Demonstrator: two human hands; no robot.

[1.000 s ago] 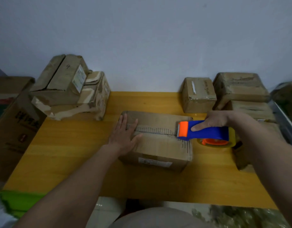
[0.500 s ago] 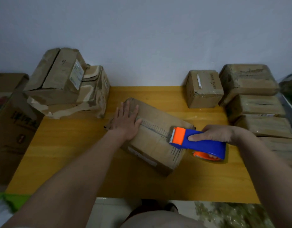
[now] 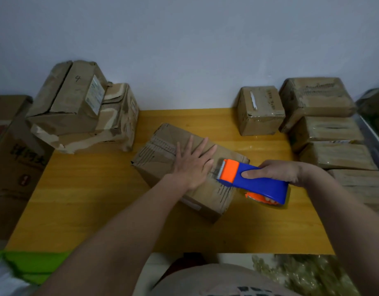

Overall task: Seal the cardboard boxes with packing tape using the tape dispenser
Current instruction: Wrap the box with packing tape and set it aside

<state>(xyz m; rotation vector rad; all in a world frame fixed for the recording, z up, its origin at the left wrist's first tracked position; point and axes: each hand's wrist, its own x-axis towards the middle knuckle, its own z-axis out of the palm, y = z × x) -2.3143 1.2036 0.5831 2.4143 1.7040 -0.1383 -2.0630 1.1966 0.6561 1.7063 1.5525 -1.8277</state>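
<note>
A brown cardboard box (image 3: 160, 150) lies turned at an angle in the middle of the yellow wooden table (image 3: 88, 189). My left hand (image 3: 193, 163) presses flat on the box's top, fingers spread and straight. My right hand (image 3: 278, 170) grips the blue and orange tape dispenser (image 3: 255, 181). The dispenser's orange toothed end rests on the box's top near its right end, just right of my left hand. The tape roll hangs off the box's right side.
Two worn boxes (image 3: 77, 107) are stacked at the table's back left. A small box (image 3: 260, 111) and a stack of taped boxes (image 3: 325, 124) stand at the back right. A large carton (image 3: 11, 159) stands left of the table.
The box has turned further clockwise on the table. My left hand slid along its top toward the dispenser. The dispenser stayed at the box's right end, held by my right hand.
</note>
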